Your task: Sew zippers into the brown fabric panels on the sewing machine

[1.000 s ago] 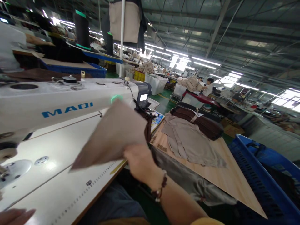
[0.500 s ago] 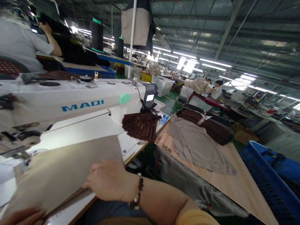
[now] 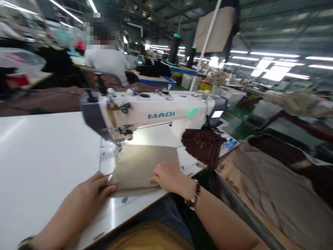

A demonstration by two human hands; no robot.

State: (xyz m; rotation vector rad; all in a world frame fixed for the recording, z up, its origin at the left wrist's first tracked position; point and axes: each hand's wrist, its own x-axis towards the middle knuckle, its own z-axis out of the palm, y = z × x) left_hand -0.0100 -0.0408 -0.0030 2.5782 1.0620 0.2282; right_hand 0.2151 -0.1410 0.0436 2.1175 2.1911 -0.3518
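Note:
A beige fabric piece (image 3: 143,165) lies flat on the white sewing table (image 3: 39,152), its far edge under the head of the white sewing machine (image 3: 156,111). My left hand (image 3: 93,187) rests on the piece's near left corner, fingers stretched flat. My right hand (image 3: 166,175), with a bead bracelet on its wrist, presses on the near right edge of the fabric, fingers curled down onto it.
A bundle of dark brown pieces (image 3: 203,146) lies right of the machine. To the right, a wooden board (image 3: 273,194) carries beige and brown fabric stacks. A person in a grey shirt (image 3: 106,62) sits beyond the machine. Bins and other workstations fill the background.
My right hand carried the beige piece from the air down onto the table and slid it under the machine head. My left hand came onto its corner. The view swung left.

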